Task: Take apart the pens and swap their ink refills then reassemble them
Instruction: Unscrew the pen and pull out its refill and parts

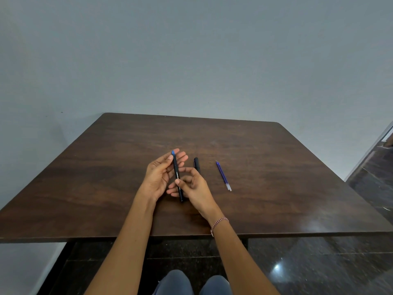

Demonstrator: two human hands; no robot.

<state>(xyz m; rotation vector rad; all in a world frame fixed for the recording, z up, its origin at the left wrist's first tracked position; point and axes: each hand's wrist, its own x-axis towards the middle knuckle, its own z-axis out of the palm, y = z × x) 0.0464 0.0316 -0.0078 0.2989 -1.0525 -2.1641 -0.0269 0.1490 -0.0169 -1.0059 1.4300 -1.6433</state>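
Knees [176, 283] in grey trousers show at the bottom centre of the head view, over a dark glossy floor [319, 262]. Two bare forearms reach up from there to the middle of the frame, and a thin beaded bracelet [220, 222] circles the right wrist. Both hands meet over the near half of a dark brown wooden table [276, 150], which takes up the middle band of the frame

The left hand [158, 177] lies palm inward with its fingers fairly straight. Its thumb pinches the upper part of a black pen [176, 170] against them, just below the pen's blue end [173, 152]. The right hand [196, 188] has its fingers curled and its thumb pressed on the same pen lower down, so the pen is held between both hands. It runs nearly straight up and down the frame, blue end away from the camera

Just right of the hands a second black barrel [196, 162] lies on the table, its near part hidden behind the right fingers. Further right, well apart from the hands, a blue refill [223, 175] lies flat on the wood, angled slightly, its clear end toward the camera

A plain grey wall [191, 50] fills the upper half of the frame
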